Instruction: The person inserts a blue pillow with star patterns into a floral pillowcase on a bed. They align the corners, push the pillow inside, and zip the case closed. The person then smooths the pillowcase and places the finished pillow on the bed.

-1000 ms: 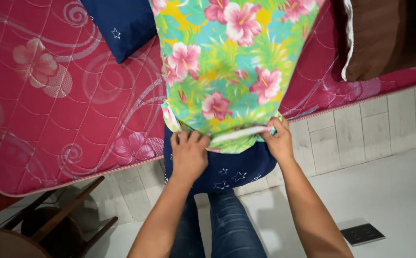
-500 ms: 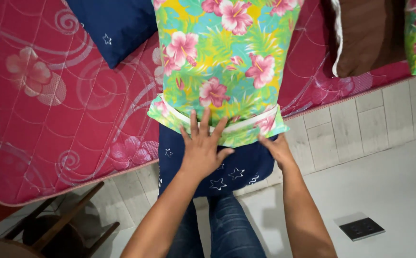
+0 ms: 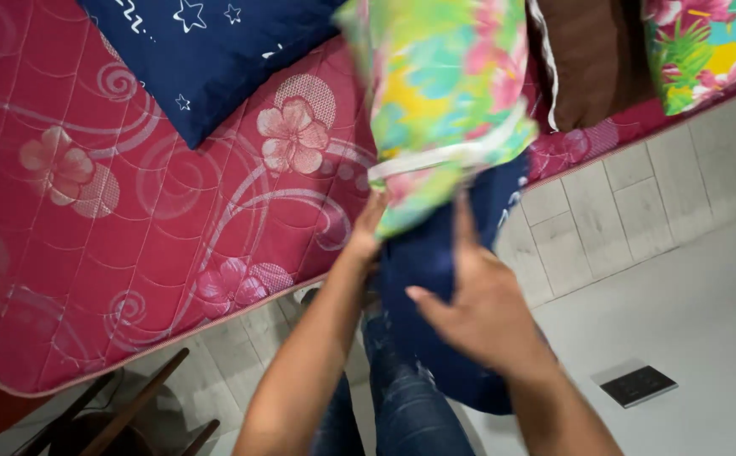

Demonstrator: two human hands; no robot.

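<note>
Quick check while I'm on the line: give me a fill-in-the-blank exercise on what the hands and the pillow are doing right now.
1. The floral cover is partly over a dark ____ pillow.
2. The left hand grips the cover at its ____ edge.
3. The right hand rests on the ____.
4. The mattress is ____ with flower patterns.

Missing words: blue; open; pillow; pink

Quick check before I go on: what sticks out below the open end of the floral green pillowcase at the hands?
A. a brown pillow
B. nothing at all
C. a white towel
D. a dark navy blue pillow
D: the dark navy blue pillow hangs out below the white-edged opening of the floral green pillowcase, between the left hand and the right hand.
</note>
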